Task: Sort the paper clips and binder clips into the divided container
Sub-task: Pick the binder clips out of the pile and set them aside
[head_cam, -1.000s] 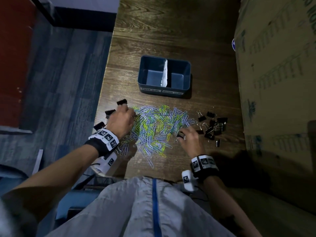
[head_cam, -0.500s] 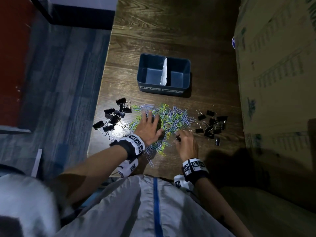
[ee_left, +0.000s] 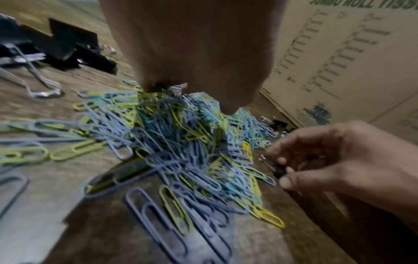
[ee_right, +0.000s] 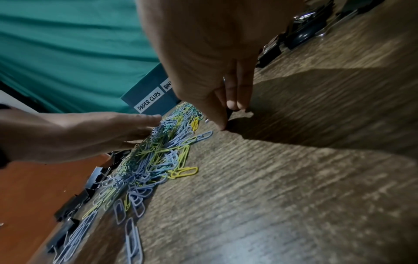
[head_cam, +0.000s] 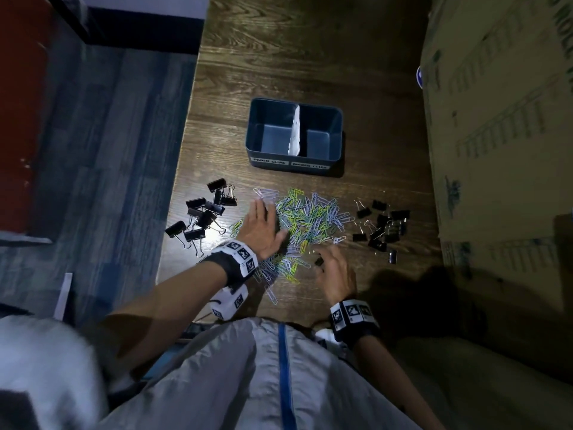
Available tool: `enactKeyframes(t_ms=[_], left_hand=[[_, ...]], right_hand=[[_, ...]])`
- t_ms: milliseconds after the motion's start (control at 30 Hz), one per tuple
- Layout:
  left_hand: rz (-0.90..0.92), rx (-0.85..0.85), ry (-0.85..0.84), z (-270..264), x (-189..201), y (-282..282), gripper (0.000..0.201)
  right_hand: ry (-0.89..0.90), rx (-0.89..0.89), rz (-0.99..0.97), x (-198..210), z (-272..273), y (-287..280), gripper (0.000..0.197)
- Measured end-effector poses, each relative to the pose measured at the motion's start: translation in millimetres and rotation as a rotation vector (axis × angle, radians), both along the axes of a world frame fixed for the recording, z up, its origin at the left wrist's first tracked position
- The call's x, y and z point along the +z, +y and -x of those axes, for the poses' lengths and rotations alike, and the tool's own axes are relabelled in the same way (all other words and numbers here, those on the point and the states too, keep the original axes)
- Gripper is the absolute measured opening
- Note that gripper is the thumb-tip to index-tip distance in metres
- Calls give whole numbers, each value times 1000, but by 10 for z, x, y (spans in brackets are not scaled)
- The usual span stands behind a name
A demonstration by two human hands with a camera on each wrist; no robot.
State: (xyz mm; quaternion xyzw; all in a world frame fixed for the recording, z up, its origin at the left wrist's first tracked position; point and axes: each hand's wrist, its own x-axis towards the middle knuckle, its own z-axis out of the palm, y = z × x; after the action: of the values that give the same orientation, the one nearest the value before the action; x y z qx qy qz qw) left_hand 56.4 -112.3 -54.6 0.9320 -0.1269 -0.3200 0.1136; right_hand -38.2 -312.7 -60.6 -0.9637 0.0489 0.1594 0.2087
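A pile of blue, green and yellow paper clips (head_cam: 310,218) (ee_left: 181,142) (ee_right: 158,157) lies on the wooden table (head_cam: 310,57). My left hand (head_cam: 260,226) (ee_right: 90,132) rests flat on the pile's left side, fingers straight. My right hand (head_cam: 333,265) (ee_left: 328,160) (ee_right: 226,107) pinches a small black binder clip (head_cam: 318,261) (ee_left: 279,171) at the pile's near right edge. Larger black binder clips (head_cam: 204,212) lie left of the pile, smaller ones (head_cam: 383,226) to its right. The blue divided container (head_cam: 294,162) stands behind, with a white divider and labels for paper clips on the left and binder clips on the right. Both compartments look empty.
A tall cardboard box (head_cam: 502,119) walls the table's right side. The table's left edge (head_cam: 183,181) drops to blue carpet close to the left binder clips. Bare wood stretches behind the container.
My left hand left the binder clips at the left and moved right onto the paper clip pile, fingers flattening. My right hand drew slightly back toward me, still with the small binder clip.
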Motion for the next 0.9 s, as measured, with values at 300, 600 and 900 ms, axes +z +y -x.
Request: enactKeyframes(t_ms=[300,600,900], left_hand=[[168,-110,-133,165,155,-32,64],[-122,-81,-245,335,272,583,63],[-193,-106,-93,300,200,305,97]], right_hand=[[100,-29,-97,62,-20,-52,32],[-168,-523,-159,258,-483,-796,26],[-204,-514,-176,291,-578,-818,16]])
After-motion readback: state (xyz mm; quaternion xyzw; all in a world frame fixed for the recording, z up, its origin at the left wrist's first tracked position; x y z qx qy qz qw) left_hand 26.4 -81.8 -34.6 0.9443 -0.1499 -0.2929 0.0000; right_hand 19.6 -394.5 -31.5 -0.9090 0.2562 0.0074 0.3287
